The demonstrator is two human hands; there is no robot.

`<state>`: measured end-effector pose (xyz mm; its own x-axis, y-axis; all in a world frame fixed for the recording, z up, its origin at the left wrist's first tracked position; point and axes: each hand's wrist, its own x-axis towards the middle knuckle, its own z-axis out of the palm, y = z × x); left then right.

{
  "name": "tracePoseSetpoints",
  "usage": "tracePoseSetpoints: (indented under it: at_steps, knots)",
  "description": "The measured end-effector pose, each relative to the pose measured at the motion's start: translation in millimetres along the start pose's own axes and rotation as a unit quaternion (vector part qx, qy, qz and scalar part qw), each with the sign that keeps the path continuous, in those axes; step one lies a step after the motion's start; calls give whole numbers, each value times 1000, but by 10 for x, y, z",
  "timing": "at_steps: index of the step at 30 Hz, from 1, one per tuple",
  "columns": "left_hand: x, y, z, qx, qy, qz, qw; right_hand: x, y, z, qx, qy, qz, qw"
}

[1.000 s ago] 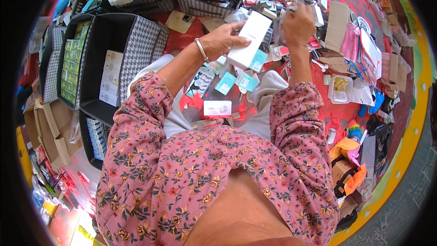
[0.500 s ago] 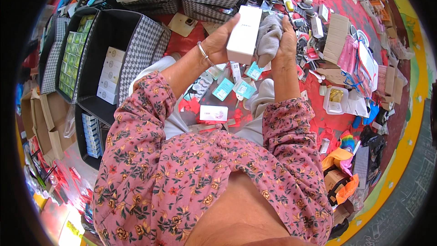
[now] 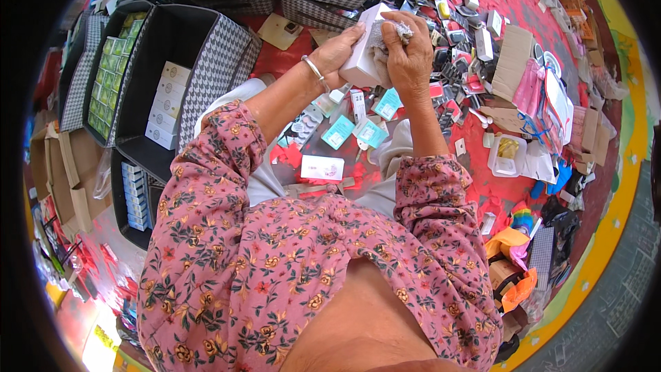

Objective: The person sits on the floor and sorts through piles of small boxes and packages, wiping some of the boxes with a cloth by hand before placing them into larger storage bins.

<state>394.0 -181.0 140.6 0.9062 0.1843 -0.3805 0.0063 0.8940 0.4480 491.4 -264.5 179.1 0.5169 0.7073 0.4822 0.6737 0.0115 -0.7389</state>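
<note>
Carefully held between two bare hands, a smooth, sharp-cornered white box (image 3: 357, 67) sits tilted above a red floor (image 3: 475, 141), well inside its yellow right-hand edge (image 3: 622, 179), with a crumpled, rough-textured gray cloth (image 3: 377, 47) bunched against its right side. Below, flat teal cards (image 3: 337, 132) lie loose between the person's knees, near a glossy oblong white carton (image 3: 322, 167). Toward the floor's left edge stands a soft-sided bin (image 3: 222, 55), black inside and woven-look houndstooth outside, with a column of pale boxes (image 3: 167, 107) along its inner wall; shiny green packets (image 3: 113, 76) fill the compartment beside it. On the right, a ribbed cardboard sheet (image 3: 513, 58) and a translucent plastic tub (image 3: 506, 168) lie nearer the yellow edge.

The left hand (image 3: 337, 54) is partly open, cupped around the box's left side, palm and fingers touching it. The right hand (image 3: 411, 56) is curled more tightly, pinching the cloth and pressing it to the box; its exact fingertip contact is hidden in the folds.

Both forearms reach forward from floral sleeves, the left slanting inward beneath a rounded metal bangle (image 3: 312, 69), the right rising almost straight, its hand turned inward so that the two nearly meet across the box.
</note>
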Motion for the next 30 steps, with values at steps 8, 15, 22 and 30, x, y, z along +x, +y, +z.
tracePoseSetpoints:
  at_steps: [8, 15, 22, 30]
  knots:
    - [-73, -8, -88, -40, -24, -18, 999, -153, -225, -27, -68, -185, -114, 974]
    - [-32, -121, -134, -35, -95, -95, 990, 131, 359, -268, -132, -21, -2, 991]
    - [0, -75, -226, -64, -32, -53, 996, -2, -162, -150, 4, 79, 86, 993]
    - [-62, -11, 12, 173, 23, 51, 983, -9, 278, -207, -131, 63, 40, 989]
